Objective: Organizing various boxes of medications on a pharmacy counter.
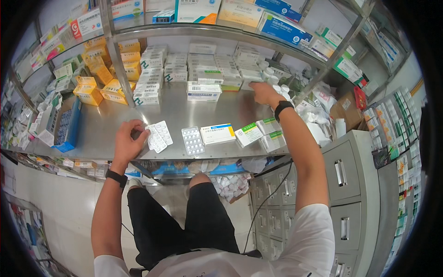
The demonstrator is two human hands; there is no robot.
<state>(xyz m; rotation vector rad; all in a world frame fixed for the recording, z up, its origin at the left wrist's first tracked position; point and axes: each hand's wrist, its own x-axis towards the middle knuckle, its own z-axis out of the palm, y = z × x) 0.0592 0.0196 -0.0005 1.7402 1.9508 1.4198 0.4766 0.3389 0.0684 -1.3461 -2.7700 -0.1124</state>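
Note:
Near the front edge of the metal shelf, my left hand has its thumb and a finger at the left side of white blister packs that overlap one another. Whether it grips them cannot be told. My right hand reaches to the back right, fingertips at a small white box beneath a stack; its grip is unclear. Between the hands lie a blister pack of round white tablets, a white medicine box with a yellow and blue edge and several green-and-white medicine boxes.
Stacked white medicine boxes and yellow boxes line the back. A blue open carton stands at left, white bottles at right. A metal upright and upper shelf edge frame the space. Grey drawers stand at lower right.

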